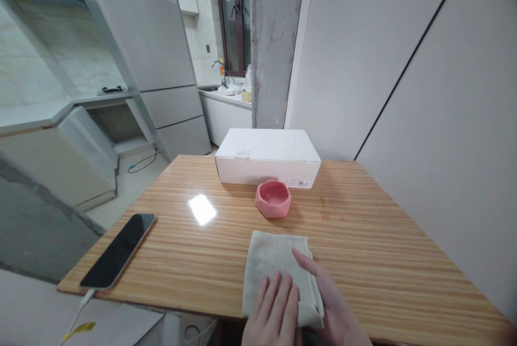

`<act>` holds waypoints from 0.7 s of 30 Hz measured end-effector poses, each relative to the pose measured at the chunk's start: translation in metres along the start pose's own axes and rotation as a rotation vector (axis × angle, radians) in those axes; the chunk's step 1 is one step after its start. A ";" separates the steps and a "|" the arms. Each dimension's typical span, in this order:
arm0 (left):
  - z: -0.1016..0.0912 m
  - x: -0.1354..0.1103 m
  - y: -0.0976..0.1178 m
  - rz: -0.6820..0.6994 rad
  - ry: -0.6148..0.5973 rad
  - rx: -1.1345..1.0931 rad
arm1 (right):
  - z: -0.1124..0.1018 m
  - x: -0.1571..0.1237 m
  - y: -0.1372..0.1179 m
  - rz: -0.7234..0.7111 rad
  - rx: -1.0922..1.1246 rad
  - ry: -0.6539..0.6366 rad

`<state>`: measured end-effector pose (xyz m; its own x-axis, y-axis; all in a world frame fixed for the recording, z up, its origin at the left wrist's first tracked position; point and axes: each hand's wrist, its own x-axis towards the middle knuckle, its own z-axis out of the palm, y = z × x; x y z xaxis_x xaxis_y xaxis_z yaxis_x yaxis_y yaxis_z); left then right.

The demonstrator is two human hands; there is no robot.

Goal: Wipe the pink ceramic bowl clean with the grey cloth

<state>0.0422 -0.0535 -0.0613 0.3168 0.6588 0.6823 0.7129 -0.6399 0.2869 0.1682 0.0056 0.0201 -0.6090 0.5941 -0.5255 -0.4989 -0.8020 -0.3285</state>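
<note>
A folded pale grey-green cloth (278,251) rests at the front edge of the wooden table, its near end reaching past the edge. My left hand (272,313) lies flat across the near part of the cloth, fingers stretched out and pointing away from me. From the right side, my right hand (333,305) grips the cloth, thumb on top and the other fingers hidden beneath it. Just beyond the cloth stands a pink ashtray-like bowl (273,199) with a faceted rim, touched by neither hand.
Behind the bowl sits a white box (269,158) against the table's far side. A smartphone (119,251) with a white charging cable (78,311) lies at the left edge of the wooden table (388,249). A wall borders the right side; a fridge (141,28) stands back left.
</note>
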 end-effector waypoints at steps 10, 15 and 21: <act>-0.060 0.135 -0.079 -0.539 0.011 -0.395 | -0.014 -0.010 -0.014 -0.201 0.025 0.264; -0.019 0.167 -0.128 -0.619 -0.143 -0.623 | -0.032 -0.018 -0.026 -0.311 -0.009 0.350; -0.009 0.171 -0.128 -0.523 -0.175 -0.725 | -0.054 -0.028 -0.060 -0.566 -0.024 0.423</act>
<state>-0.0003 0.1373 0.0241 0.1963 0.9479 0.2508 0.2434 -0.2949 0.9240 0.2480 0.0333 0.0125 0.0345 0.8489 -0.5275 -0.6517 -0.3810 -0.6558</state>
